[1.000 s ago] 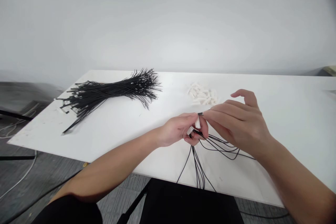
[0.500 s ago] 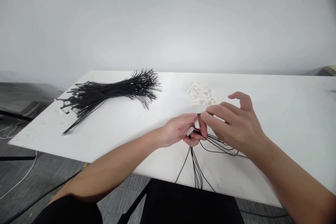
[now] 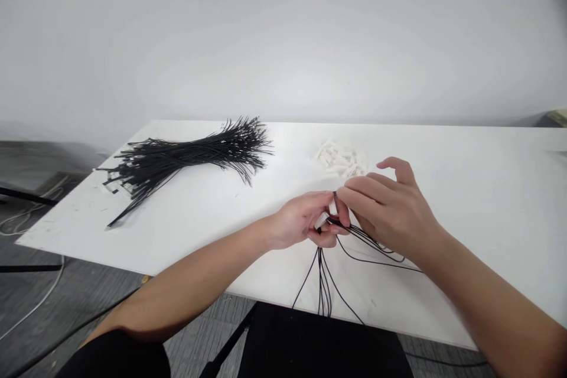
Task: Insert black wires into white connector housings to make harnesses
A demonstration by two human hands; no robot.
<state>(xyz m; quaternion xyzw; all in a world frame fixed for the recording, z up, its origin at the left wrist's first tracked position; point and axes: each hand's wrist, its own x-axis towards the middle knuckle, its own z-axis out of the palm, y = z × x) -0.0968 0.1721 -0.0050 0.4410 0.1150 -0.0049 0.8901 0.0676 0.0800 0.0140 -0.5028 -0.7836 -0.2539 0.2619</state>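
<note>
White connectors sit in the left hand [image 3: 305, 221], just right of centre and a little below the middle of the frame: one upper connector [image 3: 332, 208] between thumb and fingers, and one lower connector [image 3: 321, 220] tilted against the curled fingers. This hand is closed around both. Beside it, the right hand [image 3: 390, 207] has its thumb and forefinger drawn together on black wires at the top of the upper connector, its other fingers loosely bent and one raised; the fingers hide most of that grip. More wires [image 3: 319, 271] hang from the left hand toward the bottom of the frame, and others run off beneath the right hand. Behind the hands, right of centre, white pieces [image 3: 341, 159] lie heaped on the counter [image 3: 230, 204]. At left of the frame a thick black bundle [image 3: 195, 150] lies lengthwise, its strands fanning out at both ends.
</note>
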